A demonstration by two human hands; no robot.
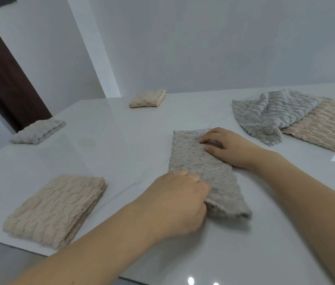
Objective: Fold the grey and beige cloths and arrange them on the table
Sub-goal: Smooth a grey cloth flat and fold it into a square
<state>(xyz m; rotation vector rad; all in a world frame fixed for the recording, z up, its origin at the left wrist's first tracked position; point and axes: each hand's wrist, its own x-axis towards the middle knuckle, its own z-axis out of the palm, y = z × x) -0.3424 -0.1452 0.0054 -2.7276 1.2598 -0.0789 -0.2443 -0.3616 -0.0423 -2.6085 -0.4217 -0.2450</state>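
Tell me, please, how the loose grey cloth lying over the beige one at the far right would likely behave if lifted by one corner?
The loose grey cloth lies rumpled in soft folds, so it would probably hang limp. Its fluffy pile suggests little weight. Since it overlaps the flat beige cloth, lifting may drag that slightly.

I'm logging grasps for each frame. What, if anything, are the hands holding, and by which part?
The left hand grips the half-folded grey cloth at its near left edge; the right hand presses flat on its far part.
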